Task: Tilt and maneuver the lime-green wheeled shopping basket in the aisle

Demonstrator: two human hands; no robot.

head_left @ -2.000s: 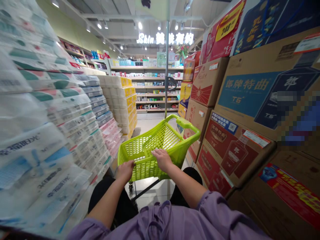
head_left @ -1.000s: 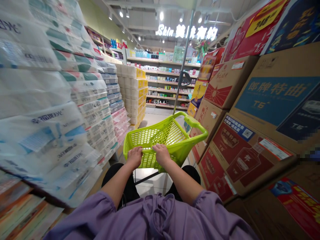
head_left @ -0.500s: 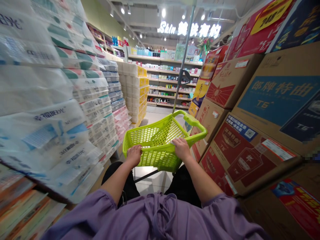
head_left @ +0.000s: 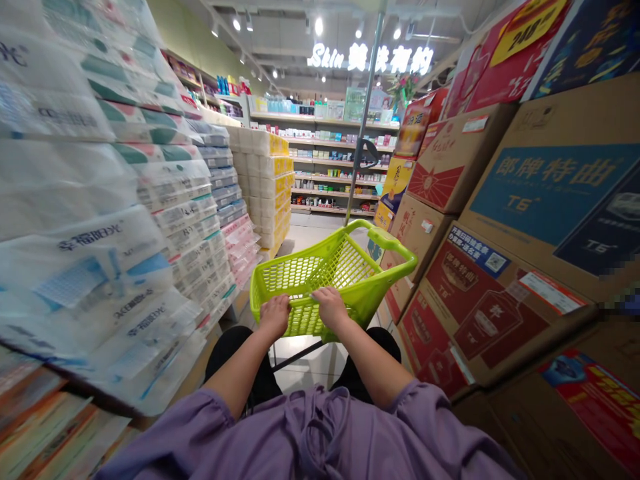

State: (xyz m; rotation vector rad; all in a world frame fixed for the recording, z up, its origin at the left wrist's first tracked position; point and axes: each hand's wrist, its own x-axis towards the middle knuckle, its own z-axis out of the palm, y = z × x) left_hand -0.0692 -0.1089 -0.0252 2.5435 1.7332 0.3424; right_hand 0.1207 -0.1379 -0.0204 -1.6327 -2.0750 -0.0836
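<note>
A lime-green plastic shopping cart (head_left: 360,303) with slatted sides stands right in front of me, its handle up at the right and a thin metal pole rising behind it. My left hand (head_left: 275,315) is closed over the near rim, towards the cart's left end. Further right along that same rim, my right hand (head_left: 331,307) grips it too, fingers curled over the edge. A gap of bare rim separates the two hands. The fingertips inside the basket are partly hidden. No goods show in the basket.
Bagged tissue packs (head_left: 115,267) are stacked high on my left, with yellow-sided paper packs (head_left: 263,187) beyond. Cardboard liquor cartons (head_left: 480,293) form a wall on my right. Stocked shelves (head_left: 325,137) close off the tiled aisle ahead, under a lit sign.
My right hand slid right along the rim half a second ago and is now back left, nearer my left hand. Since two seconds ago my view has turned left; the cart stays before me.
</note>
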